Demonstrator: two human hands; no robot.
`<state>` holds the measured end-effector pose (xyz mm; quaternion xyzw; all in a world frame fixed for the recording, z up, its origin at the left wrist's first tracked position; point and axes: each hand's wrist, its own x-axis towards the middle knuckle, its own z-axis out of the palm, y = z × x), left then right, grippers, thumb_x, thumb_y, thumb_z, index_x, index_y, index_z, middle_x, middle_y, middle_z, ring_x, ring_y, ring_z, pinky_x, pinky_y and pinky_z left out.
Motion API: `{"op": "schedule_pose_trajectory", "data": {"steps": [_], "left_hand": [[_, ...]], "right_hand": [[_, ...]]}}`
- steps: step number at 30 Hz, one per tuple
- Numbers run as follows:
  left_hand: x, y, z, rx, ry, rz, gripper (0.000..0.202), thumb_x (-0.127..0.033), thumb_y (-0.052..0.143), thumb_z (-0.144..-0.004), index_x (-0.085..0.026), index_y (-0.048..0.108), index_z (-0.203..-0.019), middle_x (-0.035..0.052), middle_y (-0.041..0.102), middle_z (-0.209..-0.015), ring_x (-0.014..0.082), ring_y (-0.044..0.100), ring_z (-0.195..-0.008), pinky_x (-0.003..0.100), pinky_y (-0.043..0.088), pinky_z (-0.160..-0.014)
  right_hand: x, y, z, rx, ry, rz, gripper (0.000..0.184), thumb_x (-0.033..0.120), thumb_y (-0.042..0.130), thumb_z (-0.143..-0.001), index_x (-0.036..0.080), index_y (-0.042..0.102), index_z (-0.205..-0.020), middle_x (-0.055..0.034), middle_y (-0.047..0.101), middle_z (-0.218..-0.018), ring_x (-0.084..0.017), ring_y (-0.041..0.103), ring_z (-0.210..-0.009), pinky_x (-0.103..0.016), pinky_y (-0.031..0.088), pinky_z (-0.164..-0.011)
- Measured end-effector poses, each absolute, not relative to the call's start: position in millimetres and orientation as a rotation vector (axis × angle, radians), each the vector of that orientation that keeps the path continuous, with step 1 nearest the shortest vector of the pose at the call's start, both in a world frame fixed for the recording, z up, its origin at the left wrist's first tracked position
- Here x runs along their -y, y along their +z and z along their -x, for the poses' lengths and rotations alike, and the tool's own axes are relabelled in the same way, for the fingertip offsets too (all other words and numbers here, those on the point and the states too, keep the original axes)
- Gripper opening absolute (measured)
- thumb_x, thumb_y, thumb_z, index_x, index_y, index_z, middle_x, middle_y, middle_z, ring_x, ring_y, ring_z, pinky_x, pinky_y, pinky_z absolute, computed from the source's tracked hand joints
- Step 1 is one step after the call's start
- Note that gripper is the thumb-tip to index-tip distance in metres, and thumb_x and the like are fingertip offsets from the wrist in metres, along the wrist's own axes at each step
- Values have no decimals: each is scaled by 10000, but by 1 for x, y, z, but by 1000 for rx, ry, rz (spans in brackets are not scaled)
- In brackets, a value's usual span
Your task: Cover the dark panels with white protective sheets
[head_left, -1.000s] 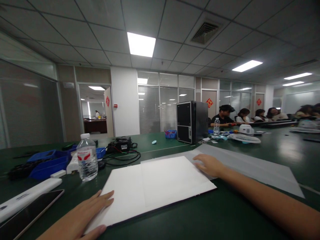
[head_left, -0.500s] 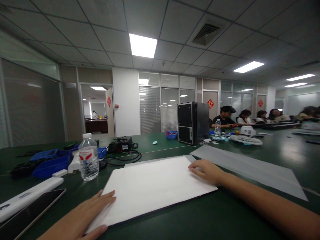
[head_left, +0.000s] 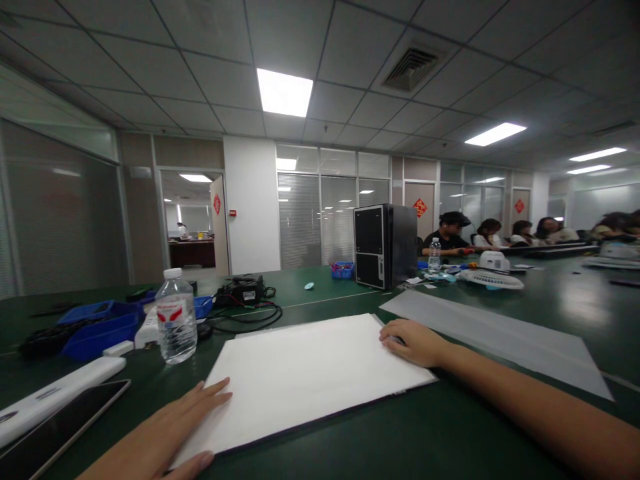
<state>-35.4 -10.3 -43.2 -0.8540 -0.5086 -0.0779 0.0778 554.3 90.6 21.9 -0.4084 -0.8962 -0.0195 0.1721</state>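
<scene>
A white sheet [head_left: 305, 377] lies flat on a white board on the green table [head_left: 425, 440] in front of me. My left hand [head_left: 175, 427] rests flat on the sheet's near left corner, fingers stretched out. At the sheet's far right corner, my right hand [head_left: 413, 341] lies palm down with its fingers curled on the edge. Neither hand lifts anything. A long grey translucent sheet [head_left: 495, 337] lies on the table just right of my right hand.
A water bottle [head_left: 175, 325] stands left of the sheet, with blue trays [head_left: 97, 327], a black box with cables [head_left: 243, 293], a white bar [head_left: 47, 397] and a dark tablet [head_left: 55, 430] nearby. A black computer case [head_left: 384, 245] stands behind. Several people [head_left: 453, 233] sit at the far right.
The translucent sheet that overlapped the white board has been drawn onto it and lined up with it. My right hand slid slightly left along the far right corner. My left hand has stayed put.
</scene>
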Motion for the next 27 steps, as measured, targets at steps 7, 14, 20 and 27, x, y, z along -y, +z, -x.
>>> {"op": "schedule_pose_trajectory", "data": {"steps": [7, 14, 20, 27], "left_hand": [[12, -40, 36, 1541, -142, 2570, 644, -577, 462, -991, -493, 219, -1582, -95, 210, -1662, 315, 290, -1510, 581, 369, -1187], [13, -40, 34, 1542, -241, 2566, 651, -556, 533, -964, -515, 268, -1557, -114, 272, -1637, 328, 324, -1492, 584, 384, -1175], [13, -39, 33, 1552, -241, 2575, 651, -551, 530, -969, -507, 260, -1560, -108, 279, -1639, 325, 338, -1491, 580, 395, -1177], [11, -41, 37, 1561, -244, 2590, 653, -546, 550, -959, -525, 269, -1549, -121, 286, -1631, 321, 343, -1486, 554, 408, -1179]], "right_hand": [[-84, 23, -547, 2568, -64, 1105, 338, 402, 480, -1001, 219, 731, -1135, -90, 722, -1208, -262, 652, -1099, -408, 484, -997], [-83, 23, -546, 2578, 16, 1119, 388, 438, 474, -1006, 208, 720, -1199, -104, 702, -1280, -270, 640, -1159, -425, 470, -1041], [-86, 21, -548, 2545, 91, 1140, 412, 468, 482, -990, 227, 715, -1229, -94, 698, -1304, -268, 642, -1179, -403, 465, -1038], [-94, 23, -549, 2191, -203, 1659, 414, 457, 438, -975, 226, 775, -1041, -101, 785, -1011, -292, 705, -924, -381, 486, -837]]}}
